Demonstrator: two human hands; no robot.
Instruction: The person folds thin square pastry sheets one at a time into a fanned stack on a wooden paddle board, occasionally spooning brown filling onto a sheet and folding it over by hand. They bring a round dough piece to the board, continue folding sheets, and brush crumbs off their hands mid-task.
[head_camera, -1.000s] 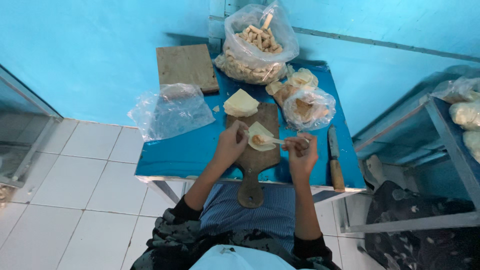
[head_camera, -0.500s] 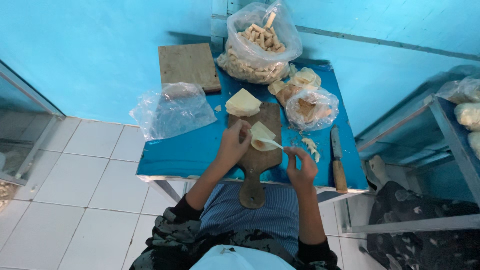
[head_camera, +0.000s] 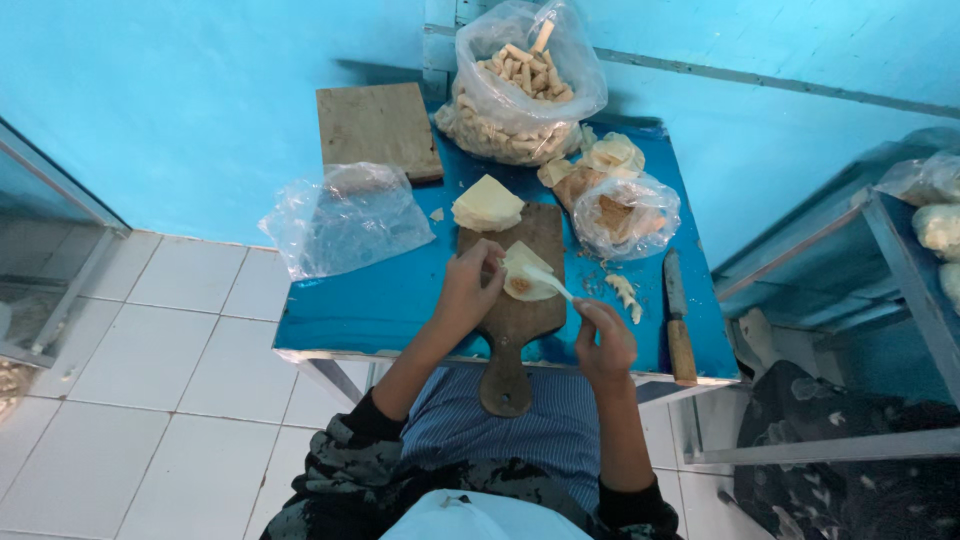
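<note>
My left hand (head_camera: 468, 285) presses down on a pale dough wrapper (head_camera: 526, 272) lying on a dark wooden cutting board (head_camera: 513, 310). My right hand (head_camera: 607, 337) grips a small white spoon (head_camera: 549, 281) whose tip rests on the wrapper. A stack of pale wrappers (head_camera: 486, 204) sits at the board's far end. A bag of brownish filling (head_camera: 620, 214) stands to the right of the board.
A large clear bag of rolled pastries (head_camera: 520, 90) stands at the back of the blue table (head_camera: 370, 300). An empty plastic bag (head_camera: 345, 218) hangs at the left, a square wooden board (head_camera: 378, 128) behind it. A wooden-handled knife (head_camera: 679, 318) lies right. A metal shelf (head_camera: 880, 300) stands right.
My right hand has drawn back toward the table's near edge with the spoon, its tip still on the wrapper. My left hand stays on the wrapper.
</note>
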